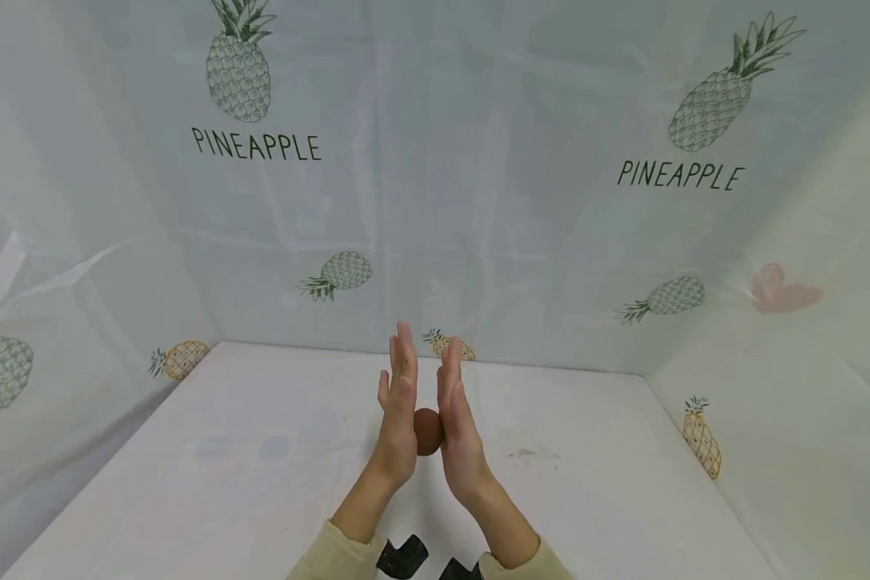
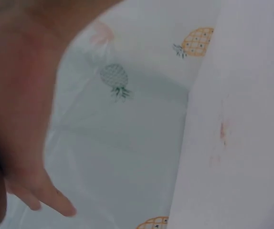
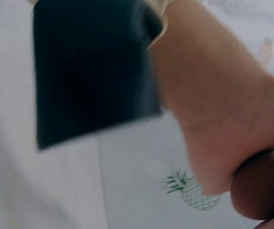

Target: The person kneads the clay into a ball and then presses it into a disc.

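Note:
A brown ball [image 1: 428, 432], smooth and clay-like, is held between two facing palms above the white table. The left hand [image 1: 399, 419] touches it from the left, fingers straight and pointing up and away. From the other side the right hand [image 1: 460, 439] presses on it, its fingers straight too. The palms lean toward each other, apart at the fingertips. In the right wrist view the ball [image 3: 256, 188] sits against the heel of a hand, partly cut off by the frame edge. A large blurred hand [image 2: 20, 100] fills the left side of the left wrist view.
The white tabletop [image 1: 261, 483] carries faint reddish smears [image 1: 532, 453] to the right of the hands. Pale sheeting [image 1: 478, 201] printed with pineapples encloses the back and sides. Black devices [image 1: 403, 556] sit at the beige sleeves [image 1: 341, 552].

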A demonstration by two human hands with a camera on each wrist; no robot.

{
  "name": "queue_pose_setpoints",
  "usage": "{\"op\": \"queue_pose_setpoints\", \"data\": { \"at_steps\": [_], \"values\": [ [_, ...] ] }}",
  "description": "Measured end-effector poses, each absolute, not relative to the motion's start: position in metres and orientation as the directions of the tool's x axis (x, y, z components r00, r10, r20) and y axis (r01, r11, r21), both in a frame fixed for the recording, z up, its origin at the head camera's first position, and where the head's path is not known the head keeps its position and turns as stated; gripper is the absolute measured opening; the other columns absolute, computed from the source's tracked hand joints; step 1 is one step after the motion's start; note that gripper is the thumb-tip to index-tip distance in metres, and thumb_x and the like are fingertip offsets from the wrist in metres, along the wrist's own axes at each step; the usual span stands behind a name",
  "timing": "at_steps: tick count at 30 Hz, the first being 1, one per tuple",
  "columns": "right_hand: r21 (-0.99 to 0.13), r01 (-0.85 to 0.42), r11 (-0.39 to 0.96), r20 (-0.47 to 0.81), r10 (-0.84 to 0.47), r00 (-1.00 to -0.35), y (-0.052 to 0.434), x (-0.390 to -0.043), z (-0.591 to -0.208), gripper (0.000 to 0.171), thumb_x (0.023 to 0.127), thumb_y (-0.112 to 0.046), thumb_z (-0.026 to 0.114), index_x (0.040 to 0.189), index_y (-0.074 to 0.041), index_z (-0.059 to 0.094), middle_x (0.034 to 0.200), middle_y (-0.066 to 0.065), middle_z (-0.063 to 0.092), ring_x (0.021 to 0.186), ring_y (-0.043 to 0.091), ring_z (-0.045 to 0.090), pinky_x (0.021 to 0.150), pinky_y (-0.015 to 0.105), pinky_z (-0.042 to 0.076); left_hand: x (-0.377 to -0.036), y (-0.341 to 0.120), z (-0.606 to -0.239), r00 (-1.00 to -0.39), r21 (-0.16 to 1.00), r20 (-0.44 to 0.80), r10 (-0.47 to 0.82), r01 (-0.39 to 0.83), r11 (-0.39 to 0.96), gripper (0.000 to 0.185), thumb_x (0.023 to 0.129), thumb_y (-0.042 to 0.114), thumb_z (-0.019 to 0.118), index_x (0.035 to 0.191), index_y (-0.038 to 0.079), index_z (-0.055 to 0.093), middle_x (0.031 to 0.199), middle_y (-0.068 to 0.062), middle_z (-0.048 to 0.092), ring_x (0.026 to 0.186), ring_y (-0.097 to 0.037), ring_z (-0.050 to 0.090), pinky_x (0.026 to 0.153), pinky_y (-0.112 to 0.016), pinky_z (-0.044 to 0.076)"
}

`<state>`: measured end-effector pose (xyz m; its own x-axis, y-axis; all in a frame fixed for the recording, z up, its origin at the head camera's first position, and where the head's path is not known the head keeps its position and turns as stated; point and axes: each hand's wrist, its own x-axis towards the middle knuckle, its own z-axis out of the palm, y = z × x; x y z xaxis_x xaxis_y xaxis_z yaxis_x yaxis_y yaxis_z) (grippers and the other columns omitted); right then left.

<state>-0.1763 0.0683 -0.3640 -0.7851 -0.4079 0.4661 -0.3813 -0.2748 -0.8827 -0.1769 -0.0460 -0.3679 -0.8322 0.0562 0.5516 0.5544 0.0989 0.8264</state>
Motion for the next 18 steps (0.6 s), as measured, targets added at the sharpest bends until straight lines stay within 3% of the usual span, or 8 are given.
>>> {"op": "queue_pose_setpoints", "data": {
  "at_steps": [10,18],
  "values": [
    [-0.856,-0.422,-0.298,0.512,-0.373,-0.774,0.081,-0.172,-0.35,0.059,0.113,-0.045,0.0,0.169,-0.036,-0.016,0.175,-0.013,-0.019,0.163,0.024,-0.017,0.122,0.066,-0.02,-0.178,-0.037,-0.375,-0.837,0.834,0.539,0.089,0.546,0.084,0.063,0.112,0.049,0.004,0.17,0.031,-0.011,0.177,0.012,-0.014,0.162,-0.013,-0.019,0.119,-0.062,-0.024],
    [-0.875,-0.392,-0.283,0.471,-0.318,-0.823,0.089,-0.182,-0.35,0.06,0.113,-0.05,0.006,0.169,-0.04,-0.013,0.177,-0.011,-0.013,0.164,0.02,-0.014,0.123,0.067,-0.018,-0.172,-0.027,-0.374,-0.817,0.809,0.565,0.114,0.576,0.118,0.064,0.112,0.048,0.005,0.171,0.026,-0.009,0.177,0.011,-0.009,0.163,-0.017,-0.017,0.119,-0.065,-0.021]
  ]
}}
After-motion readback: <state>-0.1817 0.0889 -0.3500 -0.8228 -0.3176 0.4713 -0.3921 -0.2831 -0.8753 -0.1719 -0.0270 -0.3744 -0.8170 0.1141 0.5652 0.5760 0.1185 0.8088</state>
